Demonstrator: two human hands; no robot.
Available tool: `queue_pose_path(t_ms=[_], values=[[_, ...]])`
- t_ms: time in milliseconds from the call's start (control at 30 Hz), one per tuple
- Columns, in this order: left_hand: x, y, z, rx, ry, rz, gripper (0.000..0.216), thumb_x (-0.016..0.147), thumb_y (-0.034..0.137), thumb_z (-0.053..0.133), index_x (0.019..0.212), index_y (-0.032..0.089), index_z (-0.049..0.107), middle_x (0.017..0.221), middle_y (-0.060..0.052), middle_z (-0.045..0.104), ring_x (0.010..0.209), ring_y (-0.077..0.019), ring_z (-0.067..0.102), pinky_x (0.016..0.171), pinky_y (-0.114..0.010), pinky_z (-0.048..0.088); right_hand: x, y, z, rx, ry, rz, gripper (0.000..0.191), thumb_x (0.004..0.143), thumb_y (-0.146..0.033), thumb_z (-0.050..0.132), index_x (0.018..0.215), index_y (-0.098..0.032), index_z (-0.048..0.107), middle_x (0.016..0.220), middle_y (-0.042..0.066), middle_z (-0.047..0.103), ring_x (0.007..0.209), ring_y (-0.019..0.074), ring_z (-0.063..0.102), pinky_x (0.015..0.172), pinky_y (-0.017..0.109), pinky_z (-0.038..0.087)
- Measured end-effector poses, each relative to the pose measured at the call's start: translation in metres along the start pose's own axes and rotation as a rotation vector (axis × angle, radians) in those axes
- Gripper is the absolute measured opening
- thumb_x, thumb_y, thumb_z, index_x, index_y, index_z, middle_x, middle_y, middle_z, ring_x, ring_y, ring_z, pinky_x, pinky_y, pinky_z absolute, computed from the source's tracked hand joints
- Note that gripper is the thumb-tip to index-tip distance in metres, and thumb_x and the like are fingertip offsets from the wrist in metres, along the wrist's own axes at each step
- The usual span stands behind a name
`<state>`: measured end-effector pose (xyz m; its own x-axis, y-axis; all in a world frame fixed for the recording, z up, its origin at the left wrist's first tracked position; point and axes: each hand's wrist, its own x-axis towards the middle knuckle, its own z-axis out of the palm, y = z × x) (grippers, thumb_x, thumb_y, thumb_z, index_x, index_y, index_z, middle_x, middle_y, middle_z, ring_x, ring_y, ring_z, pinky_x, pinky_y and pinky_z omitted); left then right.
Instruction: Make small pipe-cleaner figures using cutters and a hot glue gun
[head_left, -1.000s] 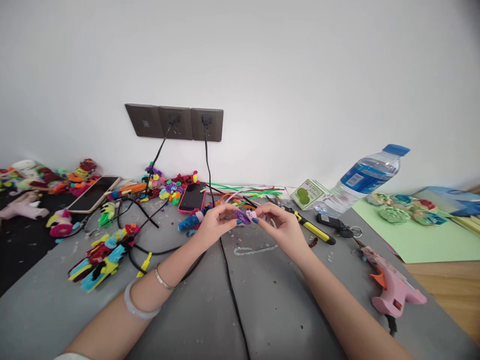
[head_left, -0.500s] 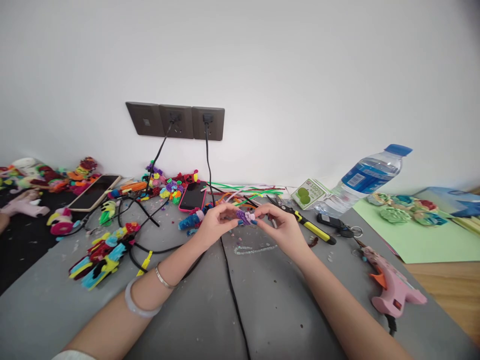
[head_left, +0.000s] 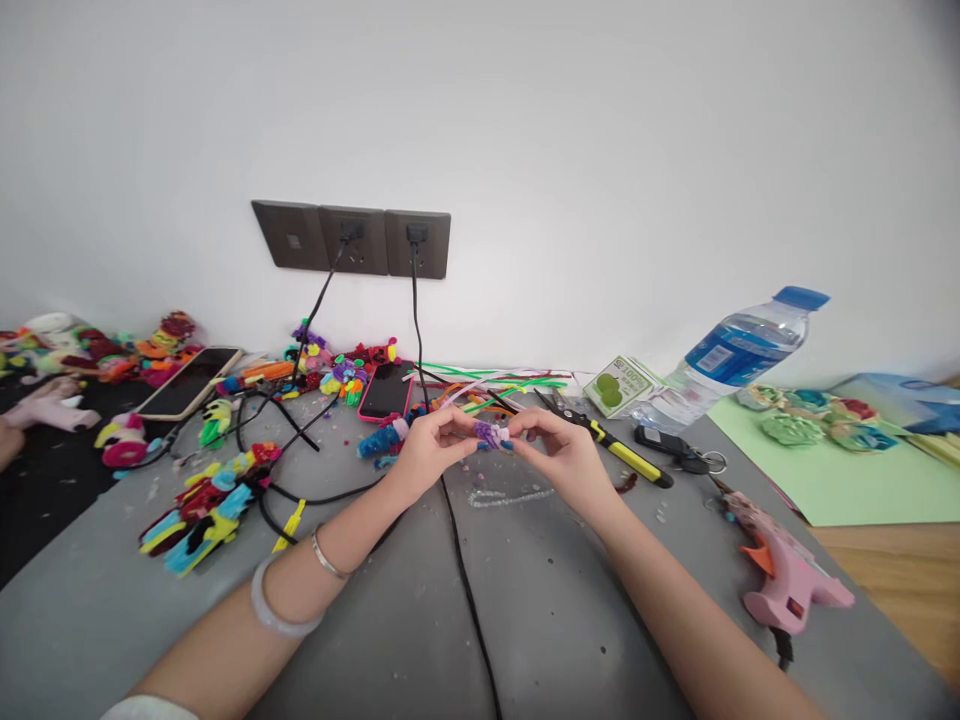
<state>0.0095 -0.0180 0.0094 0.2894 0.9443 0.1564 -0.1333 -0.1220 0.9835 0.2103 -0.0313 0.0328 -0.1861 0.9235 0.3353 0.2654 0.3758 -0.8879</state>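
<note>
Between my two hands is a small purple and blue pipe-cleaner piece point(head_left: 491, 434), raised a little over the grey table. The fingertips of my left hand point(head_left: 435, 447) pinch its left end. My right hand point(head_left: 555, 452) grips the right end between thumb and fingers. On the table just below lies a silvery tinsel pipe cleaner point(head_left: 510, 498). A blue fuzzy pipe-cleaner piece point(head_left: 382, 440) rests left of my left hand, partly behind it. Loose green and white pipe cleaners point(head_left: 517, 380) are spread behind my hands.
Yellow-black pliers point(head_left: 630, 460), a car key point(head_left: 664, 440), a juice carton point(head_left: 616, 388) and a tilted water bottle point(head_left: 739, 345) stand or lie right. A pink glue gun point(head_left: 791, 580) is nearer. Left are black cables point(head_left: 330, 497), pipe-cleaner figures point(head_left: 206, 510) and another person's hand point(head_left: 9, 440).
My hands stay nearly in place, with the purple and blue piece turned very slightly between the fingers. The other person's hand at the far left has shifted a little.
</note>
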Motion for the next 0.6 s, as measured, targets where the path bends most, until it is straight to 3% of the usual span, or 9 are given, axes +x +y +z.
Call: queue_pose_path(t_ms=[233,500,600], values=[[-0.001,0.0021,0.0027,0.048,0.06,0.007,0.029,0.066,0.033,0.081,0.077,0.014,0.062,0.077,-0.002,0.063,0.068,-0.0138,0.061,0.058,-0.023,0.052,0.0001,0.0035,0.0022,0.098,0.014,-0.072,0.016,0.08,-0.035,0.074,0.074,-0.022,0.067,0.08,0.005,0.068,0.081,0.0205,0.063,0.075,0.035,0.049],[0.0005,-0.0001,0.0013,0.042,0.08,0.031,0.03,0.067,0.033,0.08,0.079,0.014,0.061,0.084,-0.004,0.065,0.079,-0.0163,0.064,0.069,-0.026,0.055,0.0002,0.0033,-0.0002,0.041,0.012,-0.121,0.009,0.083,-0.03,0.07,0.08,-0.023,0.073,0.086,0.007,0.071,0.087,0.0219,0.065,0.08,0.037,0.05],[0.0003,-0.0002,0.0008,0.039,0.076,0.029,0.029,0.068,0.033,0.08,0.08,0.014,0.062,0.084,-0.004,0.066,0.078,-0.0158,0.064,0.07,-0.026,0.055,0.0,0.0009,-0.0014,-0.012,0.013,-0.091,0.008,0.082,-0.028,0.069,0.079,-0.022,0.072,0.083,0.006,0.072,0.082,0.0213,0.065,0.075,0.035,0.05]])
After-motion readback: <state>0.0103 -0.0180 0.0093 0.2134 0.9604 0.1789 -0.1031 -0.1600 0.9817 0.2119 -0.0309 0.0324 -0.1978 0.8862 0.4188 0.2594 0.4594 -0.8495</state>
